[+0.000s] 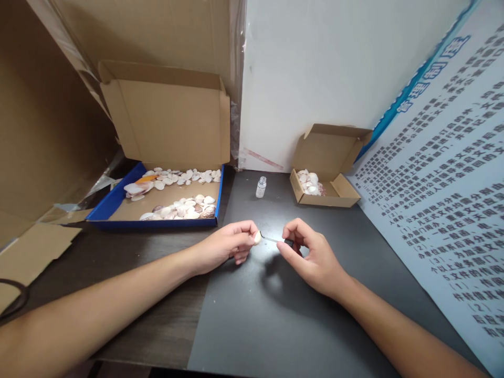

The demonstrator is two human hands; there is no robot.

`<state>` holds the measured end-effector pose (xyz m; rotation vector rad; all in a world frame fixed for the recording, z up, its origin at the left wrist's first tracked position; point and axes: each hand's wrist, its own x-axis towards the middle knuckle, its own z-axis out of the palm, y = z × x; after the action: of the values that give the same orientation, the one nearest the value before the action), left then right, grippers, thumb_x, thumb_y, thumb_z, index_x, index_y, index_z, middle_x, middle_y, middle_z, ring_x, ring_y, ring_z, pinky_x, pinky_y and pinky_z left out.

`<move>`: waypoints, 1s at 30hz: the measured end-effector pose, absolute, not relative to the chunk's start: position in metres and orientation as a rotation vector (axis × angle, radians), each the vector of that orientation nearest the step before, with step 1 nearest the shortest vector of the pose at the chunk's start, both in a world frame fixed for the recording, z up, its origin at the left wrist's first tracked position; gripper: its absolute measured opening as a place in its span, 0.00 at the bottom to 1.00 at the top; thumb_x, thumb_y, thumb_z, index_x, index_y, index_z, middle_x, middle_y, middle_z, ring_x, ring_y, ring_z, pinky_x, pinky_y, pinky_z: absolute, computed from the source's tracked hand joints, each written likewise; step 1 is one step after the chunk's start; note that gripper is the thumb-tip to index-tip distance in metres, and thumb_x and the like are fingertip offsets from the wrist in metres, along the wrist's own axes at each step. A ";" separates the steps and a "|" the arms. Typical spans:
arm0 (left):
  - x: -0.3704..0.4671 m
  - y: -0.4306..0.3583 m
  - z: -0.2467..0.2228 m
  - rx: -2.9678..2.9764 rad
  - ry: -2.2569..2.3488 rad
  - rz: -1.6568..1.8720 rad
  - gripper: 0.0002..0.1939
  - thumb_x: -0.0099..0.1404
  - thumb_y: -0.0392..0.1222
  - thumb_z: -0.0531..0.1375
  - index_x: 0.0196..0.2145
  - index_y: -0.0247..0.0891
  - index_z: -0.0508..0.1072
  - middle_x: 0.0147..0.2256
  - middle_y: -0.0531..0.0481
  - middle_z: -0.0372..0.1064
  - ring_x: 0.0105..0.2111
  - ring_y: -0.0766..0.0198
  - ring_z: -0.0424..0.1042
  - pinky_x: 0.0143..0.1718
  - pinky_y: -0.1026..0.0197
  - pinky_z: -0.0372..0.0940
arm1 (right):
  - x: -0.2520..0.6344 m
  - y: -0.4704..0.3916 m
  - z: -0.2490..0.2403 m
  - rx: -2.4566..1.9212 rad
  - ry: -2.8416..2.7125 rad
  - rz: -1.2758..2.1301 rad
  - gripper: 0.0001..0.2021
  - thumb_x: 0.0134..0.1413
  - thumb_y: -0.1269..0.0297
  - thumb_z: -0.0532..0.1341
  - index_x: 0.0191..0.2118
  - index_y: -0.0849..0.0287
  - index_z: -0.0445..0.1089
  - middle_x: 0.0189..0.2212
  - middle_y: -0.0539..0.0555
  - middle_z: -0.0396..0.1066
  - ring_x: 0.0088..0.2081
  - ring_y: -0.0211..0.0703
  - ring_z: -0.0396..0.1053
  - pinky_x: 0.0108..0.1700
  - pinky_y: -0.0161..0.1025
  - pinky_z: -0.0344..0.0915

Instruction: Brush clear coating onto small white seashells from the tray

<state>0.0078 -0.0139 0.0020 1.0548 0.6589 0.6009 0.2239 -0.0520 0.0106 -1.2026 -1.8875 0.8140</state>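
a dark table (157, 299) fills the lower left of the frame, with a grey mat (252, 320) over its middle and right; a white board (311, 68) stands at upper centre and a printed poster (417, 210) slants down the right side. at the centre of the frame my left hand (224, 244) pinches a small pale shell (257, 238) between thumb and fingers, closed firmly on it. just right of centre, my right hand (311, 254) is closed around the black handle of a thin brush (271, 240); its dark tip is at the shell's upper edge, though i can't tell if they touch. above my hands a small bottle (261, 187) stands upright on the mat. at left, an open blue box (155, 224) holds two bands of shells (192, 207); right of centre, a smaller brown box (326, 199) holds more pale ones.
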 end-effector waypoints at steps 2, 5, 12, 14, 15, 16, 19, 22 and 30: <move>0.008 -0.014 0.002 1.059 0.658 0.596 0.08 0.60 0.41 0.62 0.30 0.38 0.65 0.20 0.61 0.49 0.20 0.72 0.48 0.22 0.67 0.52 | 0.224 -0.052 0.010 -1.200 -1.897 0.827 0.06 0.59 0.63 0.60 0.34 0.55 0.60 0.23 0.44 0.59 0.23 0.35 0.58 0.26 0.34 0.57; 0.008 -0.014 0.002 1.063 0.655 0.589 0.08 0.60 0.40 0.62 0.30 0.38 0.65 0.20 0.61 0.49 0.20 0.71 0.48 0.22 0.67 0.53 | 0.225 -0.052 0.010 -1.198 -1.912 0.845 0.06 0.60 0.63 0.59 0.35 0.55 0.60 0.23 0.45 0.59 0.23 0.35 0.58 0.26 0.34 0.57; 0.008 -0.014 0.003 1.067 0.669 0.595 0.08 0.59 0.41 0.63 0.30 0.38 0.66 0.20 0.61 0.49 0.20 0.71 0.48 0.22 0.67 0.52 | 0.225 -0.053 0.010 -1.194 -1.920 0.835 0.06 0.60 0.64 0.60 0.34 0.54 0.60 0.23 0.45 0.59 0.23 0.36 0.58 0.26 0.34 0.57; 0.008 -0.014 0.003 1.068 0.667 0.594 0.08 0.60 0.41 0.63 0.30 0.38 0.66 0.20 0.61 0.49 0.20 0.71 0.48 0.22 0.67 0.52 | 0.224 -0.052 0.010 -1.209 -1.906 0.821 0.06 0.60 0.63 0.60 0.34 0.54 0.60 0.23 0.45 0.60 0.23 0.36 0.58 0.25 0.34 0.57; 0.008 -0.014 0.003 1.068 0.667 0.593 0.08 0.60 0.42 0.63 0.30 0.38 0.66 0.20 0.61 0.49 0.20 0.71 0.48 0.22 0.67 0.52 | 0.224 -0.051 0.010 -1.220 -1.894 0.813 0.07 0.60 0.63 0.60 0.34 0.54 0.60 0.23 0.45 0.60 0.23 0.36 0.58 0.25 0.34 0.57; 0.008 -0.014 0.003 1.067 0.667 0.592 0.08 0.60 0.42 0.63 0.30 0.38 0.66 0.20 0.61 0.49 0.20 0.71 0.48 0.22 0.67 0.52 | 0.224 -0.051 0.010 -1.230 -1.882 0.806 0.07 0.60 0.63 0.60 0.34 0.54 0.60 0.23 0.45 0.60 0.23 0.36 0.58 0.25 0.34 0.57; 0.008 -0.014 0.002 1.064 0.670 0.592 0.09 0.60 0.42 0.63 0.30 0.38 0.65 0.20 0.61 0.49 0.20 0.71 0.47 0.22 0.67 0.52 | 0.225 -0.050 0.010 -1.220 -1.857 0.813 0.07 0.60 0.63 0.60 0.34 0.54 0.60 0.23 0.45 0.59 0.24 0.36 0.58 0.26 0.34 0.57; 0.009 -0.014 0.002 1.053 0.674 0.594 0.09 0.60 0.42 0.63 0.30 0.38 0.65 0.19 0.61 0.48 0.19 0.72 0.47 0.22 0.67 0.52 | 0.225 -0.050 0.011 -1.152 -1.849 0.875 0.06 0.61 0.63 0.58 0.34 0.55 0.60 0.25 0.45 0.60 0.25 0.36 0.58 0.28 0.34 0.58; 0.007 -0.014 0.002 1.064 0.661 0.583 0.07 0.61 0.40 0.61 0.30 0.38 0.64 0.19 0.61 0.48 0.19 0.72 0.47 0.22 0.67 0.53 | 0.225 -0.053 0.012 -1.165 -1.876 0.876 0.05 0.59 0.65 0.60 0.35 0.55 0.60 0.27 0.46 0.60 0.24 0.35 0.57 0.27 0.35 0.57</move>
<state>0.0074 -0.0139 0.0017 1.0637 0.6606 0.5833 0.2245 -0.0529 0.0116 -1.1648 -1.8759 0.8758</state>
